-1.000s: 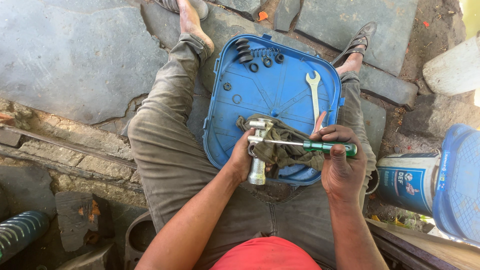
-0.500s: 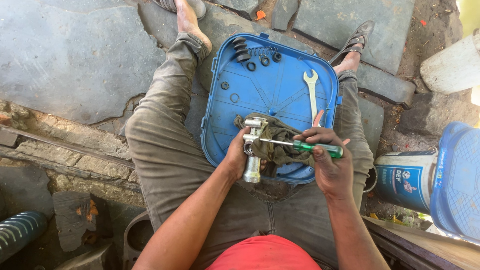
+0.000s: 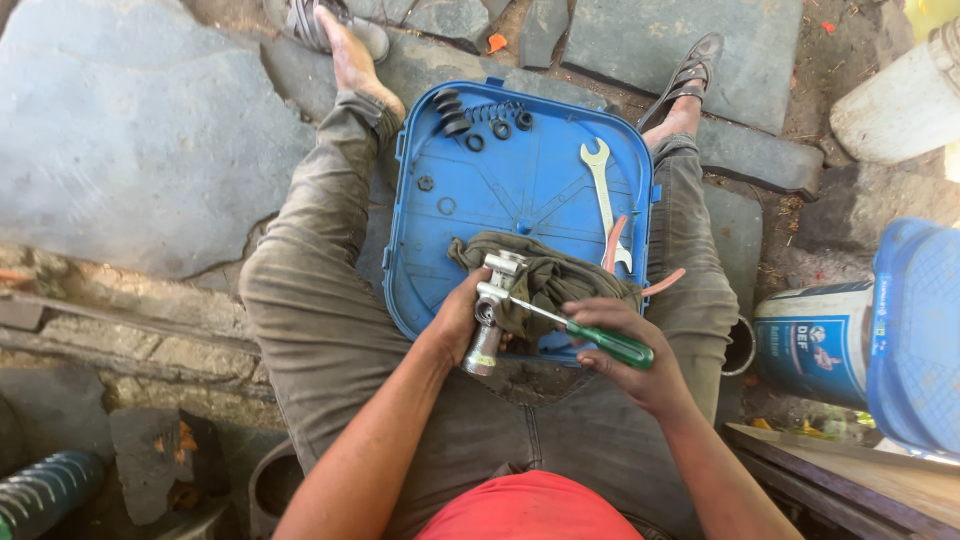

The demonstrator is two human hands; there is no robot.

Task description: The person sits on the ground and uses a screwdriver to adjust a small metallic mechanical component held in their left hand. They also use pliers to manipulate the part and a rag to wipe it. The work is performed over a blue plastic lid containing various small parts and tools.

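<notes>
Presently we find the person seated on stone paving with a blue plastic lid (image 3: 520,190) laid across the lap as a work tray. Our left hand (image 3: 458,320) is wrapped around a metal cylinder part (image 3: 487,335), holding it upright at the near edge of the lid, its lower end hanging just past the rim over the trousers. Our right hand (image 3: 628,360) is closed around the green handle of a screwdriver (image 3: 590,335), whose shaft runs leftward with its tip at the cylinder's upper body.

Compared with a second ago, the screwdriver has changed angle: it lay nearly level across the rag, and it now slants up and to the left, the handle drawn nearer to the body. The right hand has shifted with it, and a pair of red-handled pliers (image 3: 640,265), formerly covered, now shows beside the olive rag (image 3: 545,280). The cylinder has kept its place in the left hand's grasp.

We judge that the tool is being worked against a fitting at the cylinder's top, as in prising or probing; the exact contact point is too small to confirm.

Farther on the lid lie an open-ended spanner (image 3: 603,190), black rubber seals (image 3: 452,112) and a small spring (image 3: 492,110), all untouched. A blue-and-white container (image 3: 810,335) stands to the right.
</notes>
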